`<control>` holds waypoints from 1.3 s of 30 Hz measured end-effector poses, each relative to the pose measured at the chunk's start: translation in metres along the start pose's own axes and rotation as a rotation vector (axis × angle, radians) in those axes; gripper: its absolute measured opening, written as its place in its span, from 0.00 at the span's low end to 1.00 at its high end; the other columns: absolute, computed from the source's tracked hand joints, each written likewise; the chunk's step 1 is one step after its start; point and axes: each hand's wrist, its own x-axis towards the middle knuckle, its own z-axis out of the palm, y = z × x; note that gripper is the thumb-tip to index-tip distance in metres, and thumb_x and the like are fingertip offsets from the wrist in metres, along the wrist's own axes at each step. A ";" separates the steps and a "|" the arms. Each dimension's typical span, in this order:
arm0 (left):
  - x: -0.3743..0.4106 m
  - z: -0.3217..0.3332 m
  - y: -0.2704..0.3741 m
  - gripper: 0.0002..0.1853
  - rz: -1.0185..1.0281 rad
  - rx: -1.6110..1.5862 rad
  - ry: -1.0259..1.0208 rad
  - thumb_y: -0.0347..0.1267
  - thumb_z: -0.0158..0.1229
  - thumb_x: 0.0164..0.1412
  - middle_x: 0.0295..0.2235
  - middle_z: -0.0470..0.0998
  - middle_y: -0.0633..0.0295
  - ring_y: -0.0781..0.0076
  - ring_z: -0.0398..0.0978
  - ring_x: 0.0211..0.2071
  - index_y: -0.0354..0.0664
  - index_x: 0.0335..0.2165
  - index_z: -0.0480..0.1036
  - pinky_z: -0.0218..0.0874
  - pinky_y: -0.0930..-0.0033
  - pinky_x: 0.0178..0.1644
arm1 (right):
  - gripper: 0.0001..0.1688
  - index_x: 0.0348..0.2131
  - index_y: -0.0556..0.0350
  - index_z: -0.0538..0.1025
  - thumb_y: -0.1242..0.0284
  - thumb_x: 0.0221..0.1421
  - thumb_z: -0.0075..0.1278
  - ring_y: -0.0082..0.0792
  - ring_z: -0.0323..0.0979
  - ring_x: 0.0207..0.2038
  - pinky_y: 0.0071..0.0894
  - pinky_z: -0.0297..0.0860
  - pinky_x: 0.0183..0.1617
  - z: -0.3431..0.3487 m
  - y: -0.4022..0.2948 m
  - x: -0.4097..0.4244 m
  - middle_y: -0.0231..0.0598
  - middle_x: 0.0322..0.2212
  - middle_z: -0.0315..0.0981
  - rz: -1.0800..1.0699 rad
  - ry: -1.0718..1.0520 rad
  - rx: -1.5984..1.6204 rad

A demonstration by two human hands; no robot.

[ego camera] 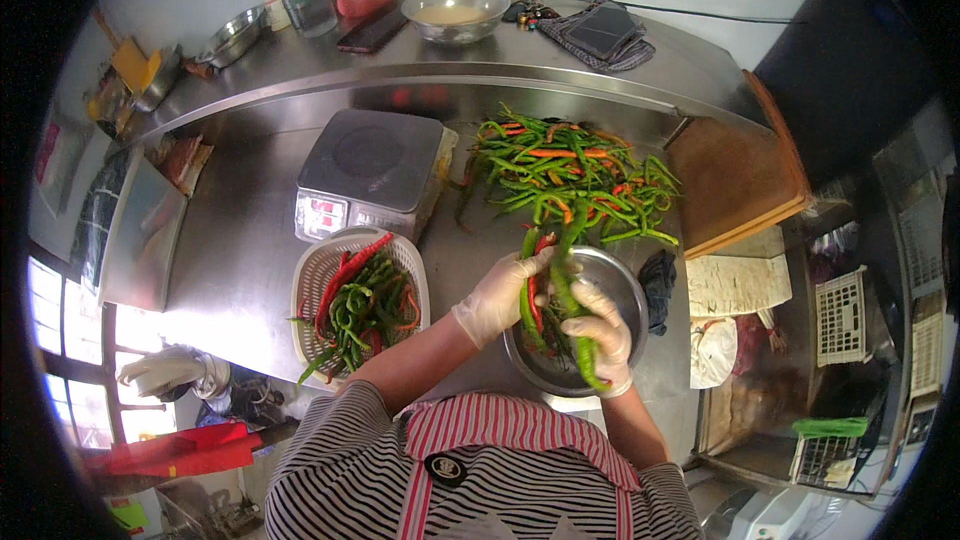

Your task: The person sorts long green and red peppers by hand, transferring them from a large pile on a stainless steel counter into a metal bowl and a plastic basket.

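Thin clear gloves cover both my hands. My left hand (496, 298) grips several long chili peppers, a red one (534, 292) and a green one (529, 319) among them. In my right hand (604, 336) is a long green chili pepper (585, 360), slightly blurred and slanting upward. Both hands are above a round steel bowl (640, 315), which has stems and pepper scraps in it, partly hidden by my hands. Just beyond the bowl lies a loose pile of green, red and orange chili peppers (570, 165). To the left, a white plastic basket (302, 292) holds more peppers (360, 307).
A digital scale (375, 165) stands behind the basket. A dark cloth (658, 292) lies right of the bowl. On the raised shelf are a steel bowl of cloudy liquid (456, 15), a glass jar (306, 0) and a phone (373, 30). A wooden board (735, 172) leans at the right.
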 end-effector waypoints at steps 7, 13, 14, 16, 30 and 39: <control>-0.014 0.008 0.001 0.08 0.136 0.150 0.067 0.30 0.59 0.61 0.29 0.75 0.65 0.79 0.66 0.20 0.42 0.39 0.71 0.56 0.78 0.23 | 0.12 0.33 0.49 0.79 0.77 0.44 0.58 0.49 0.70 0.53 0.44 0.69 0.54 0.000 -0.039 0.000 0.48 0.51 0.71 -0.240 0.004 -0.439; -0.027 0.020 -0.004 0.10 0.200 0.161 0.088 0.27 0.62 0.58 0.27 0.72 0.68 0.81 0.64 0.20 0.42 0.38 0.70 0.54 0.78 0.22 | 0.18 0.36 0.48 0.78 0.83 0.41 0.59 0.43 0.73 0.45 0.37 0.72 0.47 -0.002 -0.041 -0.009 0.45 0.44 0.72 -0.165 0.303 -0.583; -0.025 0.020 -0.003 0.10 0.188 0.164 0.076 0.27 0.62 0.58 0.27 0.72 0.68 0.81 0.64 0.20 0.42 0.38 0.70 0.53 0.78 0.22 | 0.24 0.37 0.52 0.74 0.92 0.40 0.57 0.41 0.73 0.44 0.35 0.71 0.46 -0.006 -0.036 -0.004 0.45 0.41 0.73 -0.188 0.376 -0.545; -0.028 0.015 -0.002 0.11 0.142 0.244 0.059 0.29 0.63 0.57 0.24 0.71 0.69 0.82 0.63 0.19 0.41 0.38 0.70 0.52 0.78 0.21 | 0.16 0.39 0.56 0.74 0.86 0.49 0.55 0.34 0.71 0.45 0.31 0.69 0.49 -0.008 -0.039 0.006 0.40 0.40 0.72 -0.038 0.463 -0.307; -0.065 0.054 -0.003 0.11 0.813 1.194 0.187 0.30 0.68 0.52 0.27 0.77 0.63 0.77 0.72 0.28 0.38 0.31 0.74 0.65 0.72 0.34 | 0.17 0.47 0.60 0.72 0.78 0.57 0.53 0.23 0.72 0.38 0.22 0.67 0.46 -0.015 -0.058 0.025 0.32 0.36 0.76 0.609 0.494 0.298; -0.056 0.073 -0.009 0.18 1.035 1.646 -0.109 0.34 0.70 0.46 0.35 0.76 0.52 0.54 0.76 0.37 0.38 0.34 0.72 0.68 0.59 0.42 | 0.15 0.44 0.58 0.73 0.72 0.58 0.55 0.21 0.72 0.32 0.18 0.68 0.36 -0.004 -0.063 0.034 0.30 0.31 0.76 0.636 0.501 0.440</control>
